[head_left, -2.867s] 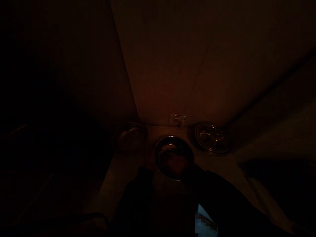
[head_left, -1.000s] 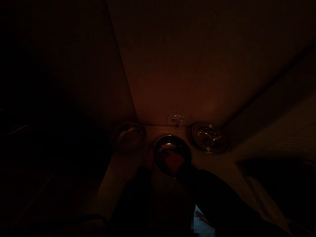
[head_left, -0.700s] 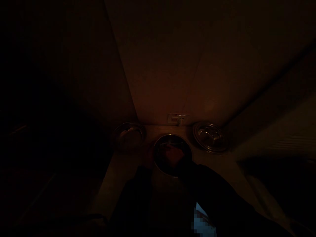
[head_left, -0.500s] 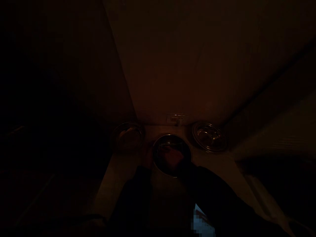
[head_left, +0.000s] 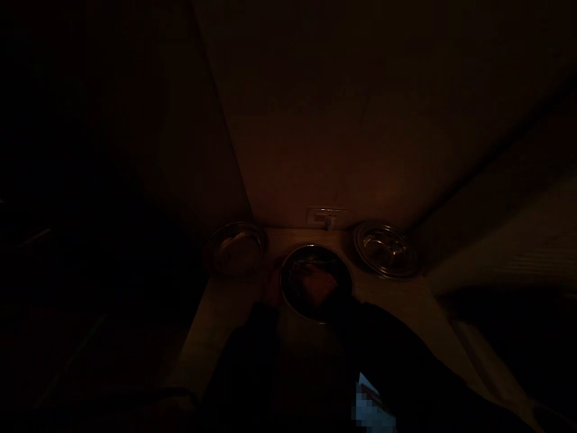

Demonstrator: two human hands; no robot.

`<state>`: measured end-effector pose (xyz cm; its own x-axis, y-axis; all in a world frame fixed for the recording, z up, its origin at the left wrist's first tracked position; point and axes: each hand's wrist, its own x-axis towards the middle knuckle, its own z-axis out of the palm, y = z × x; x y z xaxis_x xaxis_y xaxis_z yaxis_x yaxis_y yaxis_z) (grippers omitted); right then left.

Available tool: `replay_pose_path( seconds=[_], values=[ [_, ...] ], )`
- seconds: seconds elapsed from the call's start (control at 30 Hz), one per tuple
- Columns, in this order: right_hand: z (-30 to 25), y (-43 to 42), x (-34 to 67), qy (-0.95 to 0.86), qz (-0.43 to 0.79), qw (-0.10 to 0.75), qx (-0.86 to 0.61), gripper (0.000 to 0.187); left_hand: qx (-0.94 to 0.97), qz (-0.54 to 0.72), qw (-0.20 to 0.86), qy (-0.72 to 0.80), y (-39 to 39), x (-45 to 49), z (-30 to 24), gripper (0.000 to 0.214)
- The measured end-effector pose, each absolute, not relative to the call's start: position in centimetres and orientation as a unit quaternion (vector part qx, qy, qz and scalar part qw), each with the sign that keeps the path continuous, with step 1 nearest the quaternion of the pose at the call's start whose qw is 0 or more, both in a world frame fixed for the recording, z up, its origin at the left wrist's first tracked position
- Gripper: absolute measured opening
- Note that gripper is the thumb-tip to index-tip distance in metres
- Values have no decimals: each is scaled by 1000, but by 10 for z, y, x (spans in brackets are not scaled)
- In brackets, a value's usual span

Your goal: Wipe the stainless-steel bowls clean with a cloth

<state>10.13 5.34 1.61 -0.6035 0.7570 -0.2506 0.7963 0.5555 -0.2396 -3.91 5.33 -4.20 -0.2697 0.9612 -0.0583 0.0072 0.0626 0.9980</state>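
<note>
The scene is very dark. A round dark bowl [head_left: 314,245] with a thin shiny rim stands on the pale tabletop. Inside it is my right hand [head_left: 319,285], back upward, pointing to the far left; its fingertips fade into the dark, and whatever lies under them is hidden. Faint light streaks show on the bowl's inside near the fingers. My left hand [head_left: 270,287] is a dim shape beside the bowl's left wall, seemingly against it. Its fingers are too dark to make out. Dark sleeves cover both forearms.
Shiny metal dishes stand left [head_left: 237,249] and right [head_left: 385,251] of the bowl; the right one looks stacked. Behind, the wall carries a socket plate [head_left: 325,216] with something plugged in. The wooden table [head_left: 406,307] ends against that wall. A bluish bright patch [head_left: 372,409] shows low down.
The picture has shifted slightly and is a little clearer. My right hand remains inside the bowl and my left hand beside it; little else differs.
</note>
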Motion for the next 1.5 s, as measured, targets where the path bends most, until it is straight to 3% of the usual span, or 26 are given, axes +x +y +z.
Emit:
replay_pose_path(
  seconds=[1.5],
  values=[
    [18,53,101,874,-169,79,448,37,457,516,411,596,53,-39,-41,29]
  ],
)
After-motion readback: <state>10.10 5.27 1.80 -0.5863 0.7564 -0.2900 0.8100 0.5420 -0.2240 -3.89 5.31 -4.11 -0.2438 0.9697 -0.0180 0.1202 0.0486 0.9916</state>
